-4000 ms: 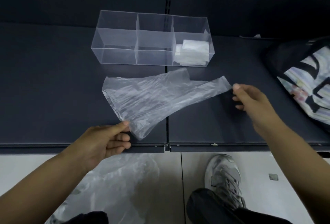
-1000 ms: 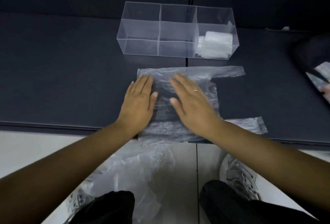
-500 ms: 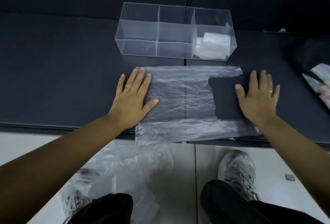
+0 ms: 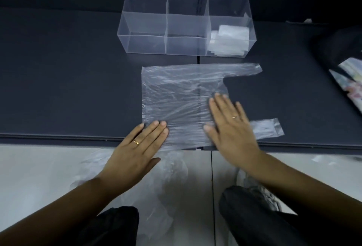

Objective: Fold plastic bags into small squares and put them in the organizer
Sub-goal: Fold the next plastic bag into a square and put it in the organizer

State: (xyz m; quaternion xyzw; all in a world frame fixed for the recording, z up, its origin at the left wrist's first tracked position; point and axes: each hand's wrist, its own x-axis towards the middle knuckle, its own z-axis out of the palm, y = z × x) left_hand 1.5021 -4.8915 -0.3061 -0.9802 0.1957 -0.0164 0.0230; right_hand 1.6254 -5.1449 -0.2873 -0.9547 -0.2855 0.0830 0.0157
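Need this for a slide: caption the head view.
Left hand and right hand press a plastic bag flat on the dark table; folded bags sit in the right compartment of the organizer.

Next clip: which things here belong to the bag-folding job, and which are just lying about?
Job: flat plastic bag, clear organizer, folded bags in its right compartment, loose bags on the floor.
Lying about: dark patterned bag at right edge.
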